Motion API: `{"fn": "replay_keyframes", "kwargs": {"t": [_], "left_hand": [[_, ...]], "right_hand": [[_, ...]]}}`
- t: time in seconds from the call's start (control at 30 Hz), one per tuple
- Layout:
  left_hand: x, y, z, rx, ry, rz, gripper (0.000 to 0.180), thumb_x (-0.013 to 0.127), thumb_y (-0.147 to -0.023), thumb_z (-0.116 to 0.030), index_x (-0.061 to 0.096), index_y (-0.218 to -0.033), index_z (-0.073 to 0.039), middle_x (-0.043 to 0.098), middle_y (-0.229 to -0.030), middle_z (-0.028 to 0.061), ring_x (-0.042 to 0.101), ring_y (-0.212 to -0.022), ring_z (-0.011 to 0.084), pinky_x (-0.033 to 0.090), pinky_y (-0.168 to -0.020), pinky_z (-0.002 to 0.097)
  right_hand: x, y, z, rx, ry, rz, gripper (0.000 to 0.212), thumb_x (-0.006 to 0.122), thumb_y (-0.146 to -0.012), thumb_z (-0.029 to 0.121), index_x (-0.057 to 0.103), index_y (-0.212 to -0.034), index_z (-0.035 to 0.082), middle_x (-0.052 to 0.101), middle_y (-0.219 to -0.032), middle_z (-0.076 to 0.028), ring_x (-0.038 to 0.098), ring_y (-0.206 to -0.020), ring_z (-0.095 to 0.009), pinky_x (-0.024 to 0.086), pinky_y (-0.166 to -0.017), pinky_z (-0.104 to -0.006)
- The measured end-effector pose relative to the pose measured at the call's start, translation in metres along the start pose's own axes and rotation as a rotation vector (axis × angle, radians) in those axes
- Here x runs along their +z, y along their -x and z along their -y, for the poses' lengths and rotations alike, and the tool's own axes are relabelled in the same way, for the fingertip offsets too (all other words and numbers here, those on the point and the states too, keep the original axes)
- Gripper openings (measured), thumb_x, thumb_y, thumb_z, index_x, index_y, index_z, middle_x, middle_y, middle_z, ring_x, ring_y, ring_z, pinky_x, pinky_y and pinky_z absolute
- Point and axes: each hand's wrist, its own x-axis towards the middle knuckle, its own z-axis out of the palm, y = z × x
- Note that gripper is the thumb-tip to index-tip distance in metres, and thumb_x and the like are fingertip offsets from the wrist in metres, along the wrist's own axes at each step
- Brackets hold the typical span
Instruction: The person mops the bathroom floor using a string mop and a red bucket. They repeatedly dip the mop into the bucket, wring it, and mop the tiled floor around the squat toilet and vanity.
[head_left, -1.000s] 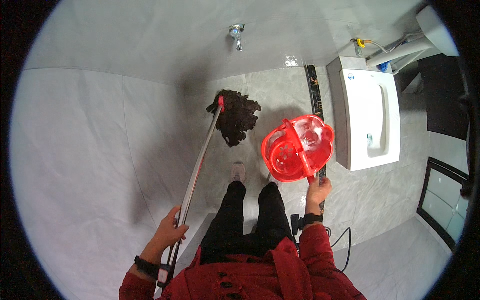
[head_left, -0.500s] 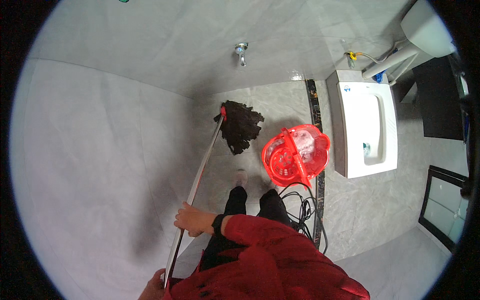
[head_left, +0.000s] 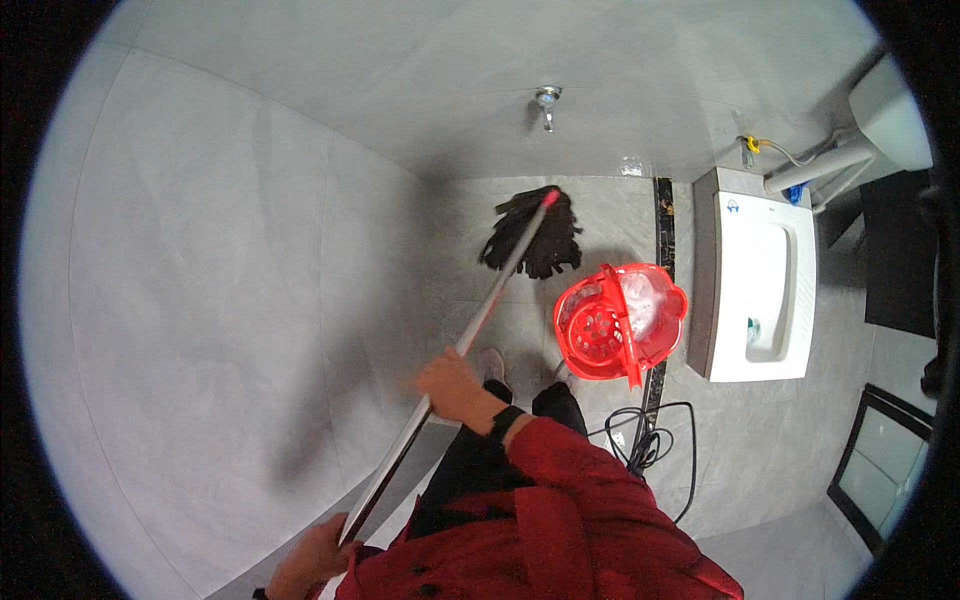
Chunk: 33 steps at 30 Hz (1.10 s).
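Both my hands grip the long silver pole of a mop, which slants from the lower left up to the far wall. My right hand (head_left: pixel 455 388), with a dark band at its wrist, is wrapped round the middle of the mop pole (head_left: pixel 490 300). Lower down, my left hand (head_left: pixel 312 555) is closed round the pole near its upper end. On the grey tiled floor by the far wall lies the mop head (head_left: pixel 540 240), its dark strands spread to the left and toward me from a red joint. Right of it stands a red bucket (head_left: pixel 628 340) with a wringer basket and foamy water.
A white squat toilet (head_left: pixel 735 290) on a raised step is at the right, beyond a dark floor strip (head_left: pixel 664 215). A black cable (head_left: pixel 692 450) lies coiled near my feet. A metal tap (head_left: pixel 547 105) juts from the far wall; a grey wall (head_left: pixel 200 280) rises at left.
The mop's red joint has swung right along the far wall, and the strands now trail to its left. My right hand has moved up and right with the pole. The view has shifted left.
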Motion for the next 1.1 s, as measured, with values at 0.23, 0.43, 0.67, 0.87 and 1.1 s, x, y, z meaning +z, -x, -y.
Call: {"fn": "replay_keyframes", "kwargs": {"t": [0.23,0.43,0.67,0.87,1.1], "left_hand": [[-0.015,-0.084,-0.019,0.14,-0.091,0.0,0.043,0.062,-0.089,-0.028,0.049,-0.126,-0.01,0.067,-0.088,0.0249,0.065,-0.086,0.0467,0.051,-0.075,0.0539],[0.01,-0.137,-0.011,0.217,0.003,0.054,0.048,0.061,-0.09,-0.03,0.048,-0.132,-0.013,0.068,-0.088,0.0227,0.066,-0.083,0.0436,0.052,-0.075,0.0524],[-0.008,-0.106,0.049,0.089,0.156,-0.041,0.044,0.066,-0.086,-0.014,0.055,-0.129,-0.012,0.07,-0.093,0.0214,0.07,-0.087,0.0377,0.054,-0.075,0.0435],[-0.01,-0.065,0.094,-0.199,0.118,-0.083,0.04,0.066,-0.086,-0.012,0.057,-0.124,-0.01,0.069,-0.086,0.0183,0.068,-0.079,0.0295,0.051,-0.071,0.037],[0.01,-0.023,0.156,-0.407,0.094,-0.089,0.032,0.066,-0.085,-0.013,0.058,-0.115,-0.007,0.069,-0.087,0.0175,0.067,-0.079,0.0284,0.05,-0.071,0.0365]], "right_hand": [[-0.013,0.029,-0.064,0.15,0.14,-0.193,0.012,0.071,-0.071,0.014,0.07,-0.084,0.012,0.066,-0.089,-0.008,0.061,-0.097,-0.027,0.039,-0.097,-0.0507],[-0.01,0.046,-0.097,0.364,0.272,0.031,0.01,0.068,-0.078,0.02,0.069,-0.079,0.01,0.063,-0.088,-0.009,0.058,-0.098,-0.028,0.039,-0.098,-0.0457],[0.061,0.001,-0.052,0.293,0.403,0.187,0.011,0.068,-0.071,0.021,0.067,-0.078,0.012,0.064,-0.089,-0.007,0.059,-0.098,-0.026,0.039,-0.098,-0.0426],[0.092,-0.046,0.019,0.165,0.278,0.125,0.009,0.069,-0.075,0.019,0.074,-0.077,0.011,0.067,-0.081,-0.008,0.062,-0.094,-0.026,0.038,-0.103,-0.047],[0.113,-0.075,0.078,0.059,0.126,0.138,0.011,0.071,-0.076,0.018,0.075,-0.08,0.009,0.068,-0.082,-0.01,0.063,-0.09,-0.027,0.037,-0.106,-0.0472]]}}
